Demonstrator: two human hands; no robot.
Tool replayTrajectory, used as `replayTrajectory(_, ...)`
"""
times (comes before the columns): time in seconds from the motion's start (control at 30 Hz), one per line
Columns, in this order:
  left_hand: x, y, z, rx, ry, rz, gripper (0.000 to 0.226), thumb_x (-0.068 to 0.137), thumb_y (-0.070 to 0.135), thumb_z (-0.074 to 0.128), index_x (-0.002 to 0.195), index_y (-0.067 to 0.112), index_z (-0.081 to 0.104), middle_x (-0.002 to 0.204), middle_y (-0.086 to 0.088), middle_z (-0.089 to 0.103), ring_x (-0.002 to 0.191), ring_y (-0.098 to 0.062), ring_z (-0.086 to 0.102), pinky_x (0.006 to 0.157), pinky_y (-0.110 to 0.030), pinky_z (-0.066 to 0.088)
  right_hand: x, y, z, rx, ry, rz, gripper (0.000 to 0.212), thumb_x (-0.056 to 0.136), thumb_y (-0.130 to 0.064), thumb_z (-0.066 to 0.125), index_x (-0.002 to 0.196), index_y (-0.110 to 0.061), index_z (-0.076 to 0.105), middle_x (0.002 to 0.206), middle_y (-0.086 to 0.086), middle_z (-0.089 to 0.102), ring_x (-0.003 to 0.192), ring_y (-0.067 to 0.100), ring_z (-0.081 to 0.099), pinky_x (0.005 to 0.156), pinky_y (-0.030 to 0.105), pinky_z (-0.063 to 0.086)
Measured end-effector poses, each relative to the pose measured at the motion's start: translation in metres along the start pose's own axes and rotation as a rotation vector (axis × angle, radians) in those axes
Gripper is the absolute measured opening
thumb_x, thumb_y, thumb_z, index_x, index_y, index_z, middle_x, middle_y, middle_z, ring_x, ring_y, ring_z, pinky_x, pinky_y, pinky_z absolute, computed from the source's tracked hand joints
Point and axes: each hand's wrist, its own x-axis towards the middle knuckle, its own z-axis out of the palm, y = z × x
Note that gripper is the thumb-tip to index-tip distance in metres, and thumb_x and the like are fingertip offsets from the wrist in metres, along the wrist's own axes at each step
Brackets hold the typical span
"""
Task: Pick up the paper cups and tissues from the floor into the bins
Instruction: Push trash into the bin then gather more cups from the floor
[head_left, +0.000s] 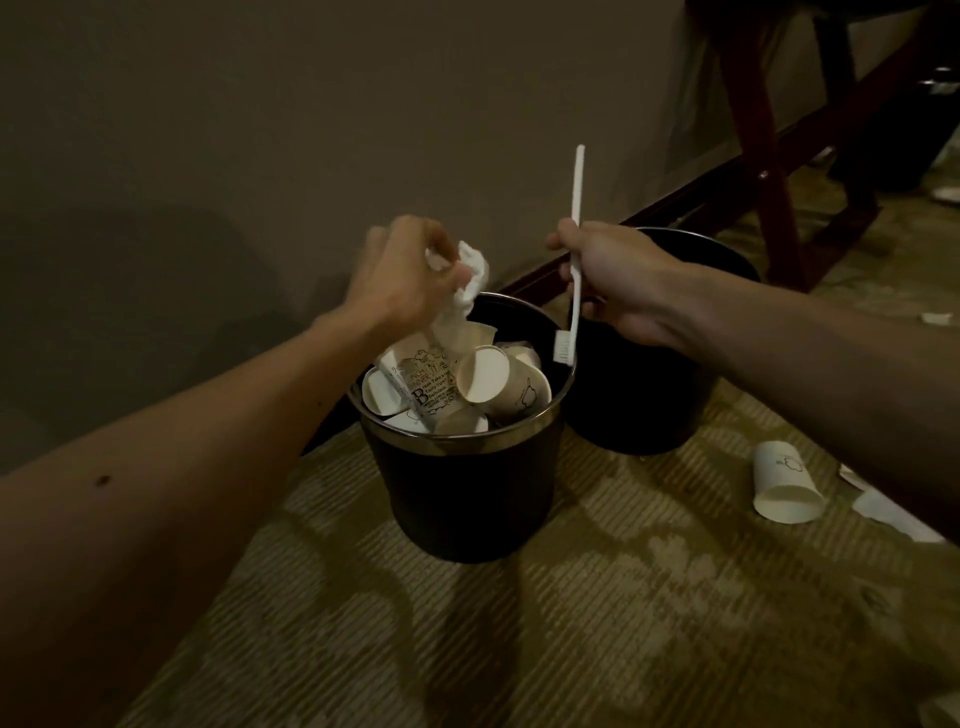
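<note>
Two things held: my left fingers (441, 240) pinch a tissue (470, 278) over the cup-filled bin (467, 493), right fingers (562, 240) grip a toothbrush (577, 197).

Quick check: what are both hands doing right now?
Left hand: gripping a crumpled tissue over the near bin.
Right hand: gripping a white toothbrush, bristles down.

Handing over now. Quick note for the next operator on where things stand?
Left hand grips a crumpled white tissue over the near black round bin, already heaped with white paper cups.
Right hand grips a white plastic toothbrush, bristles down, beside that bin's rim; a second black bin stands behind.
To do: drop both, then collect the white paper cup lying on the carpet and white scraps beside it.
</note>
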Motion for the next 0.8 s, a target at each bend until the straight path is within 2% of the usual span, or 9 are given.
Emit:
replayTrajectory(0.13, 0.001, -0.017, 0.007, 0.172, -0.408, -0.132, 0.033, 0.099, 0.041, 0.053, 0.12, 0.019, 0.067, 0.107, -0.003, 0.068, 0.084, -0.011, 0.058, 0.081, -0.03, 0.048, 0.003, 0.002, -0.002, -0.029, 0.039, -0.096, 0.035, 0.102, -0.032, 0.046, 0.129, -0.015, 0.058, 0.078, -0.01, 0.044, 0.071, 0.006, 0.041, 0.058, 0.022, 0.034)
replayTrajectory(0.2, 0.003, -0.014, 0.006, 0.165, -0.392, -0.122, 0.039, 0.101, 0.047, 0.044, 0.122, 0.022, 0.065, 0.109, -0.004, 0.067, 0.103, -0.021, 0.061, 0.096, -0.046, 0.048, 0.002, 0.003, -0.001, -0.09, 0.054, -0.177, 0.031, 0.102, -0.03, 0.048, 0.125, -0.013, 0.059, 0.077, -0.009, 0.047, 0.071, 0.006, 0.046, 0.057, 0.02, 0.039)
replayTrajectory(0.27, 0.008, -0.003, 0.004, 0.116, -0.195, -0.024, 0.041, 0.101, 0.05, 0.04, 0.121, 0.023, 0.065, 0.125, -0.006, 0.064, 0.121, -0.026, 0.055, 0.105, -0.056, 0.041, 0.0, 0.005, 0.001, -0.168, 0.064, -0.269, 0.022, 0.1, -0.025, 0.052, 0.118, -0.016, 0.06, 0.083, -0.008, 0.054, 0.081, 0.009, 0.056, 0.069, 0.025, 0.053)
replayTrajectory(0.37, 0.013, 0.028, -0.001, -0.224, -0.032, 0.067, 0.036, 0.1, 0.05, 0.044, 0.113, 0.023, 0.065, 0.11, -0.002, 0.068, 0.099, -0.016, 0.065, 0.084, -0.036, 0.054, -0.002, 0.01, 0.001, -0.392, 0.081, -0.413, 0.019, 0.096, -0.017, 0.058, 0.114, -0.017, 0.062, 0.092, -0.003, 0.063, 0.095, 0.019, 0.063, 0.089, 0.039, 0.054)
replayTrajectory(0.47, 0.01, 0.051, 0.001, -0.437, -0.167, 0.105, 0.023, 0.1, 0.043, 0.051, 0.113, 0.026, 0.06, 0.091, -0.004, 0.07, 0.068, -0.014, 0.07, 0.055, -0.023, 0.055, -0.004, 0.019, 0.001, -0.725, 0.076, -0.482, 0.019, 0.093, -0.017, 0.057, 0.111, -0.017, 0.061, 0.103, 0.003, 0.067, 0.098, 0.025, 0.062, 0.087, 0.043, 0.051)
replayTrajectory(0.53, 0.005, 0.052, 0.006, -0.373, -0.224, 0.162, 0.02, 0.099, 0.036, 0.055, 0.114, 0.024, 0.061, 0.083, -0.004, 0.071, 0.066, -0.016, 0.072, 0.055, -0.025, 0.058, -0.005, 0.026, 0.001, -0.837, 0.046, -0.486, 0.021, 0.093, -0.019, 0.057, 0.113, -0.016, 0.059, 0.109, 0.007, 0.066, 0.1, 0.027, 0.061, 0.086, 0.044, 0.051)
replayTrajectory(0.63, 0.002, 0.039, 0.012, -0.342, -0.207, 0.126, 0.01, 0.098, 0.027, 0.058, 0.102, 0.021, 0.065, 0.08, 0.0, 0.071, 0.067, -0.013, 0.072, 0.063, -0.027, 0.061, -0.006, 0.031, 0.002, -0.894, -0.027, -0.491, 0.017, 0.093, -0.025, 0.059, 0.107, -0.016, 0.062, 0.101, 0.005, 0.068, 0.092, 0.024, 0.063, 0.081, 0.045, 0.052)
replayTrajectory(0.73, 0.004, 0.029, 0.021, -0.282, -0.235, 0.062, 0.011, 0.095, 0.028, 0.061, 0.097, 0.019, 0.068, 0.08, 0.002, 0.072, 0.067, -0.008, 0.071, 0.062, -0.023, 0.059, -0.004, 0.036, 0.001, -0.896, -0.127, -0.43, 0.016, 0.095, -0.031, 0.057, 0.104, -0.02, 0.067, 0.09, -0.003, 0.068, 0.083, 0.015, 0.065, 0.071, 0.035, 0.054)
replayTrajectory(0.8, 0.007, 0.026, 0.026, -0.216, -0.278, 0.043, 0.015, 0.094, 0.031, 0.062, 0.098, 0.018, 0.07, 0.081, 0.004, 0.071, 0.066, -0.003, 0.07, 0.057, -0.016, 0.053, -0.003, 0.038, 0.001, -0.89, -0.194, -0.35, 0.019, 0.096, -0.032, 0.055, 0.106, -0.021, 0.067, 0.094, -0.003, 0.068, 0.086, 0.013, 0.065, 0.074, 0.033, 0.054)
